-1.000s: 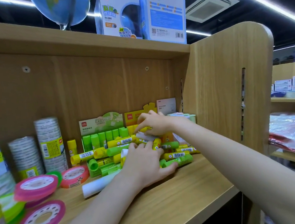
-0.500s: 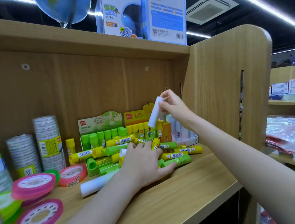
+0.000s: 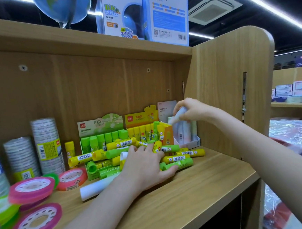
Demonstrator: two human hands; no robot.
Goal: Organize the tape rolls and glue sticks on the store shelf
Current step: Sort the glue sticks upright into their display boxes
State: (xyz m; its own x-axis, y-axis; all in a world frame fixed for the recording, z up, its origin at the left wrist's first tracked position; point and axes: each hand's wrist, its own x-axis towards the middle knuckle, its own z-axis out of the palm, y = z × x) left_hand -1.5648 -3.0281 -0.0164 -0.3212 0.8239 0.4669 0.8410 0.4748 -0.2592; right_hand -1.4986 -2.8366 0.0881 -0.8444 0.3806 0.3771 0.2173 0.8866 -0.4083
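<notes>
On the wooden store shelf (image 3: pixel 197 188) three cardboard display boxes stood side by side at the back. The green box (image 3: pixel 101 134) held a row of upright green glue sticks; the yellow-orange box (image 3: pixel 145 127) held upright yellow sticks, with one green stick among them; the white box (image 3: pixel 186 138) at the right held pale pastel sticks. The right hand (image 3: pixel 193 109) pinched a white glue stick (image 3: pixel 178 115), tilted, just above the white box. The left hand (image 3: pixel 145 165) lay flat, fingers spread, on a loose heap of yellow and green glue sticks (image 3: pixel 177 159) before the boxes. Stacked clear tape rolls (image 3: pixel 47 146) and flat pink tape rolls (image 3: pixel 36 222) occupied the shelf's left part.
</notes>
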